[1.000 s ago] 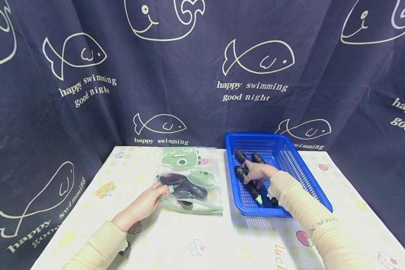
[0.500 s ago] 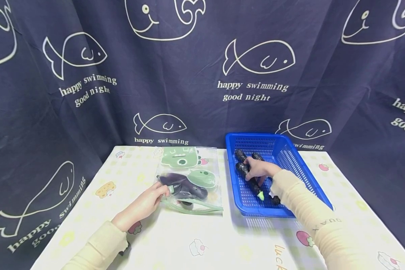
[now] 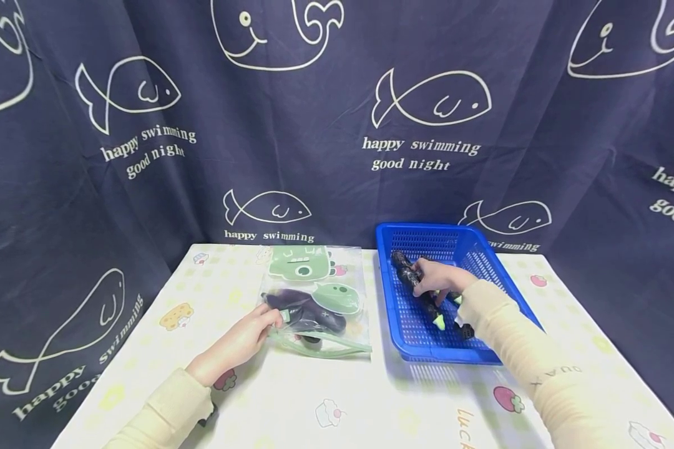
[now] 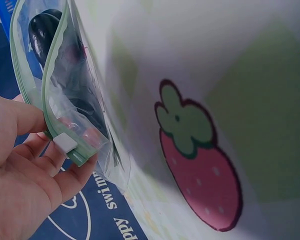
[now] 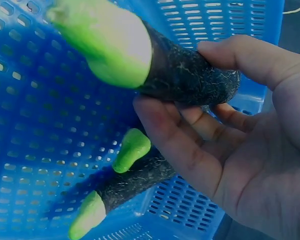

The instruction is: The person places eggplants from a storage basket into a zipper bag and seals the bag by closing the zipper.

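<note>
My right hand (image 3: 438,279) reaches into the blue perforated basket (image 3: 394,333). Its thumb and fingers grip a black, crackle-textured eggplant (image 5: 187,75) with a bright green stem end. Beneath it in the right wrist view lie other dark eggplants (image 5: 135,181) with green tips. At the basket's left, my left hand (image 3: 247,335) pinches the corner of a clear zip bag (image 3: 351,265) by its green zip edge. A white slider (image 4: 65,142) sits between those fingers. Inside the bag lie smooth dark purple eggplants (image 3: 326,319); the bag's mouth gapes toward me.
Both bag and basket stand on a table with a white printed cloth (image 3: 365,399). Behind them hangs a dark blue curtain (image 3: 337,156) with fish drawings. A dark eggplant end (image 3: 466,330) shows in the basket below the right sleeve.
My right hand has lifted the eggplant slightly and shifted it a little right and up within the basket. My left hand and the bag have stayed in place.
</note>
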`<control>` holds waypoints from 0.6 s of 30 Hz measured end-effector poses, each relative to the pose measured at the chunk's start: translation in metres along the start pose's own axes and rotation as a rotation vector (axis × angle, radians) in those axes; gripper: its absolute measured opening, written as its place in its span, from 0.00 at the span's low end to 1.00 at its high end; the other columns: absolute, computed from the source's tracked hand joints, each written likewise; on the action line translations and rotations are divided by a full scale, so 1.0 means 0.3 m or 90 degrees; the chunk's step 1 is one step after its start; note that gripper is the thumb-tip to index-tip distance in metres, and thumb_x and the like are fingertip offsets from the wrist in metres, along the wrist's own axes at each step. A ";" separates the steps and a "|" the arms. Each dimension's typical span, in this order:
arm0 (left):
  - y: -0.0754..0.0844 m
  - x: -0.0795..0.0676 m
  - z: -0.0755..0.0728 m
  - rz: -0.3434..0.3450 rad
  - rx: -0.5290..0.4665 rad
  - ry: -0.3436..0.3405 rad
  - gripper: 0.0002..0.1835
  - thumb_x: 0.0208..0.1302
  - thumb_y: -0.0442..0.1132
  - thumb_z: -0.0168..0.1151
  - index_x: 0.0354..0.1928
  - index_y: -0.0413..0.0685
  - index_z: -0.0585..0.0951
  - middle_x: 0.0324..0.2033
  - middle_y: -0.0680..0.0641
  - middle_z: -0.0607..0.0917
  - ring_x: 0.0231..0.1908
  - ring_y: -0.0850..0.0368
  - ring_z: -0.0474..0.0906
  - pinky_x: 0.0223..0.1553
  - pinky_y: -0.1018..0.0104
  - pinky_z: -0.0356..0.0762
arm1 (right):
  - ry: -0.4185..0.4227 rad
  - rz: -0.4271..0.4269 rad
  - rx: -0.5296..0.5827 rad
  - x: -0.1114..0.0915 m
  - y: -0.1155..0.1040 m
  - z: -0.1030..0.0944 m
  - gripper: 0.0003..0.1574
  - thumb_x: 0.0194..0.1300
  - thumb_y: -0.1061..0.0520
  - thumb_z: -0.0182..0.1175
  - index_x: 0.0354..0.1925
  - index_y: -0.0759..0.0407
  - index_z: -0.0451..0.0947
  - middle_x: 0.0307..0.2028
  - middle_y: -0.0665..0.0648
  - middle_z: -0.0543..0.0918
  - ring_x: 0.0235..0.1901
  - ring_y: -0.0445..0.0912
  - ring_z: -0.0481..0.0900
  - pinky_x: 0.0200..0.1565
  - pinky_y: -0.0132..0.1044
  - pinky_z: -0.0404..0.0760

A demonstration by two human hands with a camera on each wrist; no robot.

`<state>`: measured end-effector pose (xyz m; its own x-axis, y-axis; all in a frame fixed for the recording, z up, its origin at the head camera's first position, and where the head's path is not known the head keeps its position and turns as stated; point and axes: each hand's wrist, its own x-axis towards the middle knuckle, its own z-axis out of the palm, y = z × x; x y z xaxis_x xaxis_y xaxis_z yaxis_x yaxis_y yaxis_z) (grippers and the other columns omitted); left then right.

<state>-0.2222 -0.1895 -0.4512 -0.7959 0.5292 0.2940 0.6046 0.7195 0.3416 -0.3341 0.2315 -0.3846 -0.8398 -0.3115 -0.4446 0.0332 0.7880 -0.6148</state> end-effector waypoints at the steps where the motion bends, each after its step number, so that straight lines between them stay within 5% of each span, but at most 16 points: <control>1: -0.002 0.000 0.002 0.001 0.000 0.000 0.14 0.59 0.22 0.55 0.36 0.51 0.73 0.34 0.55 0.74 0.36 0.62 0.72 0.39 0.65 0.77 | 0.003 0.002 0.004 -0.002 -0.001 -0.002 0.43 0.53 0.64 0.63 0.62 0.65 0.52 0.51 0.73 0.66 0.38 0.60 0.77 0.29 0.48 0.84; 12: -0.009 0.001 0.010 0.006 0.000 0.004 0.14 0.60 0.23 0.55 0.36 0.52 0.72 0.33 0.53 0.74 0.34 0.62 0.70 0.37 0.65 0.76 | 0.009 -0.019 -0.025 -0.031 -0.020 -0.019 0.42 0.55 0.63 0.63 0.61 0.67 0.53 0.36 0.61 0.69 0.27 0.49 0.72 0.26 0.45 0.83; 18: -0.009 0.004 0.009 0.009 0.002 0.008 0.14 0.59 0.23 0.56 0.36 0.52 0.72 0.33 0.53 0.74 0.34 0.62 0.70 0.37 0.65 0.76 | 0.010 -0.031 -0.035 -0.049 -0.036 -0.026 0.41 0.55 0.62 0.64 0.61 0.67 0.53 0.36 0.62 0.70 0.26 0.48 0.73 0.25 0.44 0.83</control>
<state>-0.2249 -0.1896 -0.4541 -0.7868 0.5335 0.3103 0.6156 0.7137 0.3340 -0.3265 0.2316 -0.3662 -0.8479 -0.3419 -0.4052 -0.0366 0.8002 -0.5986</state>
